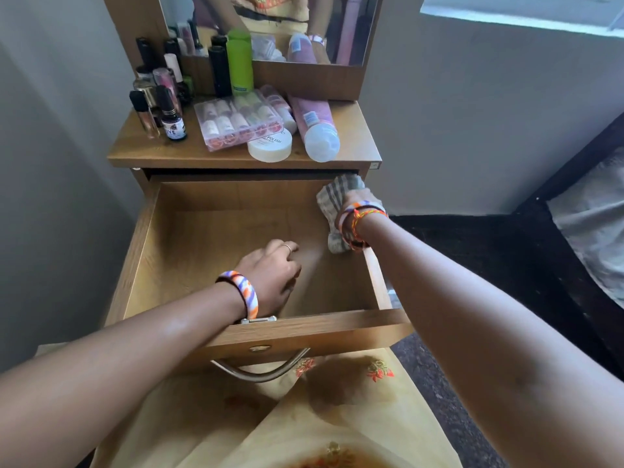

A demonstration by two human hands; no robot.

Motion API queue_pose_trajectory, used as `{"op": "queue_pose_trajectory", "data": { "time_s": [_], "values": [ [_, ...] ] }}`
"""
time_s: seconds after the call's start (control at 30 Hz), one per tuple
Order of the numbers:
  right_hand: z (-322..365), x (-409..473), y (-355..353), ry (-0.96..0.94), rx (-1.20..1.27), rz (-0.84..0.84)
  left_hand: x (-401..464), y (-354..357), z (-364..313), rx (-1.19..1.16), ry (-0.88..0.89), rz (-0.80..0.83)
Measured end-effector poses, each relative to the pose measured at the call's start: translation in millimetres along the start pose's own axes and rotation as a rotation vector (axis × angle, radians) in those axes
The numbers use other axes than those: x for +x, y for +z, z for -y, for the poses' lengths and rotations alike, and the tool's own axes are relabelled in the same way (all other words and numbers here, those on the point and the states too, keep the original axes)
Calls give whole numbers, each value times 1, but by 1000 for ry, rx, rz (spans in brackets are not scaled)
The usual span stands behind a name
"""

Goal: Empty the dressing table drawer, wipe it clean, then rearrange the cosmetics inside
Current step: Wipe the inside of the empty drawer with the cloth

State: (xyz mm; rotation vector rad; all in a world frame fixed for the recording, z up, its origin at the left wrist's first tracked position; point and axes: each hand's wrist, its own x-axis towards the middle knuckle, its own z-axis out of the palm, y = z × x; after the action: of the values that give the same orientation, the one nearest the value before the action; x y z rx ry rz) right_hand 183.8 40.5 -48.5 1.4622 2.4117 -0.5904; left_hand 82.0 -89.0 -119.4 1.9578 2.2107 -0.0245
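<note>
Two hands work inside the drawer (189, 251). The right hand (351, 206) grips the cloth (332, 197) against its right wall; the left hand (273, 268), loosely curled, holds nothing.

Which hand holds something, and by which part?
The right hand grips the checked cloth around its middle. The left hand holds nothing.

This is a bedroom in a home. A small wooden dressing table (351, 130) stands against plain grey walls, its mirror (270, 25) at twelve o'clock and its top crowded with cosmetics: dark perfume bottles (158, 106) at eleven o'clock, a green bottle (240, 62), a clear pack of small tubes (236, 121), a white jar (270, 145). At three o'clock a dark bed frame (574, 177) holds bedding (594, 214); a window (523, 10) shows at one o'clock.
</note>
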Motion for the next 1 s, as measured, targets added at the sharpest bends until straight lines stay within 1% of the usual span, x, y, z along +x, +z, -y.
{"op": "queue_pose_trajectory", "data": {
  "time_s": [0.03,0.07,0.1,0.17,0.2,0.27,0.37,0.43,0.47,0.53,0.57,0.63,0.67,0.73,0.77,0.83,0.9,0.93,0.97,1.0],
  "values": [
    [2,7,-2,2,47,55,-1,0,1,-4,-10,-1],
    [3,16,-2,6,67,66,-3,-1,2,-9,-19,-4],
    [4,25,-2,24,73,18,-3,-1,2,-13,-24,-7],
    [6,38,-1,67,146,-146,-1,-1,3,-15,-35,-15],
    [8,41,0,90,208,-177,1,-1,4,-20,-47,-21],
    [6,41,1,112,262,-154,6,-2,8,-41,-87,-35],
    [0,31,9,91,41,-18,10,-5,16,-92,-181,-31],
    [-6,17,18,86,-135,-68,11,-6,23,-131,-232,-34],
    [-10,16,28,51,-190,-98,11,-6,26,-148,-246,-35],
    [-15,11,46,-89,-384,-118,11,-6,30,-176,-258,-30],
    [-18,9,55,-128,-494,-92,12,-5,31,-190,-259,-27],
    [-23,3,64,-108,-551,-6,13,-5,32,-212,-258,-25],
    [-21,-1,66,-86,-595,4,13,-5,32,-220,-258,-25],
    [-12,-9,69,-87,-702,-47,11,-5,32,-232,-256,-27],
    [-6,-11,69,-104,-773,-45,10,-5,33,-237,-256,-30],
    [0,-9,70,-128,-900,58,8,-6,35,-245,-263,-31],
    [2,0,65,-130,-951,83,7,-6,37,-248,-277,-27],
    [1,8,64,-102,-907,48,7,-6,38,-249,-287,-23],
    [2,16,62,-123,-854,3,7,-5,38,-248,-298,-15],
    [1,24,61,-132,-736,-52,7,-5,38,-242,-309,-8]
  ]
}}
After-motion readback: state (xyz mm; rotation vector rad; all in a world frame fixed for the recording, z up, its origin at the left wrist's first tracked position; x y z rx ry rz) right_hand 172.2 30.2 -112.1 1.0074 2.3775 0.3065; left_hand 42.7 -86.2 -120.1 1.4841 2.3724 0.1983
